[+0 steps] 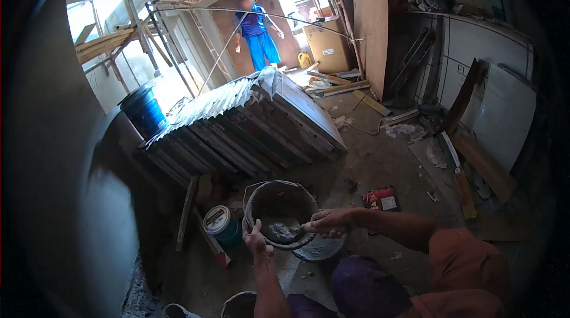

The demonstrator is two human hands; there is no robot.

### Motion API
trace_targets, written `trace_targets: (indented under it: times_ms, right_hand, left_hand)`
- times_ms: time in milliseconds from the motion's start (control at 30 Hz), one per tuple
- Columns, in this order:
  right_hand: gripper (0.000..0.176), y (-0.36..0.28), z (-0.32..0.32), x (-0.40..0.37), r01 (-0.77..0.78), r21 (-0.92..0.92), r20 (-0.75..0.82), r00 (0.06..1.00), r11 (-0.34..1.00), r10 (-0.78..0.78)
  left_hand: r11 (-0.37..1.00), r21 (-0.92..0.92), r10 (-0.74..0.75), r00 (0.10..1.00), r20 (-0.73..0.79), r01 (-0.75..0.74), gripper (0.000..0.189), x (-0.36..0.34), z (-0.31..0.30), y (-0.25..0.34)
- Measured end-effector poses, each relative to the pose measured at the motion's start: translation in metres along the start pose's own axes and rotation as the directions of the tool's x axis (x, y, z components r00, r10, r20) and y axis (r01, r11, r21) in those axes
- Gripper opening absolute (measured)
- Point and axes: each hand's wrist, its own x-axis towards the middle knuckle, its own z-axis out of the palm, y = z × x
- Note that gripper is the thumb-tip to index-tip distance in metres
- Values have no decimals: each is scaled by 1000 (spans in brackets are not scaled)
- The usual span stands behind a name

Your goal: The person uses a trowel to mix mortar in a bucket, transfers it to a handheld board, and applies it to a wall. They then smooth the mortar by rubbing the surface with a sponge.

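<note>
A dark bucket (283, 190) with a wire handle stands in front of me, tilted toward me, with wet grey mortar (282, 231) inside. My left hand (255, 238) is closed on the near left of its rim. On the right side, my right hand (328, 223) wraps round the handle of a trowel (301, 229), whose blade reaches into the mortar and is partly hidden. Under the bucket's near right side, a round container (320, 249) with grey material shows. Left of the bucket is a small teal pail (228, 233) with a white lid.
A red and black packet (381, 200) lies on the floor to the right. Beyond the bucket leans a row of stacked panels (249, 134), with a blue drum (144, 113) behind. A person (256, 33) stands near scaffolding. Wood scraps (374, 104) litter the right side.
</note>
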Motion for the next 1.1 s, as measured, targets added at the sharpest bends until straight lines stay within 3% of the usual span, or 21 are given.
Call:
trace_targets:
  times_ms: [200,400,467,533,567,600,633,667,700,733,800,900,967,1033,1100]
  right_hand:
    - [38,10,-6,2,11,28,-17,1000,1000,-10]
    - [37,16,-19,-1,-58,169,63,997,984,48]
    - [39,32,-29,7,6,97,-43,999,995,-2]
    - [41,19,-26,0,-135,-75,-186,975,988,119]
    - [42,13,-15,-12,4,28,-235,972,1000,3]
    - [41,-19,10,-49,106,56,-180,979,993,-95]
    - [39,7,-32,-16,-70,112,-28,997,991,73]
    - [37,14,-36,-17,-11,131,-69,997,991,21]
    - [36,17,-31,-22,51,144,-119,992,988,-34]
    - [34,9,-23,-31,-5,177,-93,995,984,22]
    - [32,0,-21,-39,-67,201,-69,994,977,83]
    - [32,3,-34,-45,-39,218,-58,997,975,53]
    - [31,5,-36,-53,0,161,-110,994,987,18]
    - [33,4,-36,-67,-54,159,-177,981,986,82]
    - [43,7,-39,-79,-81,187,-187,975,979,116]
  left_hand:
    - [1000,12,2,1000,-12,-2,34,-1,3,-3]
    - [995,-64,-85,996,-38,83,34,3,-6,-5]
    - [993,114,42,993,-109,-29,37,2,2,-2]
    - [982,187,-14,999,-46,23,41,6,-6,0]
    - [993,120,7,1000,-16,-5,39,11,-8,-5]
    - [984,180,17,998,-62,-6,39,12,-7,-5]
    - [978,201,-35,991,-125,60,40,15,-11,-7]
    - [994,97,-47,991,-124,60,35,8,-6,-2]
    - [990,136,-13,983,-181,38,35,-2,6,9]
    - [985,161,-15,970,-244,56,35,-2,6,9]
    - [984,178,55,982,-182,-22,36,-1,0,9]
    - [985,135,129,973,-192,-104,37,5,-12,-1]
    - [987,142,110,957,-269,-74,39,7,-14,4]
    - [997,32,82,964,-254,-77,40,22,-41,-10]
    - [993,47,121,956,-267,-112,39,22,-43,-6]
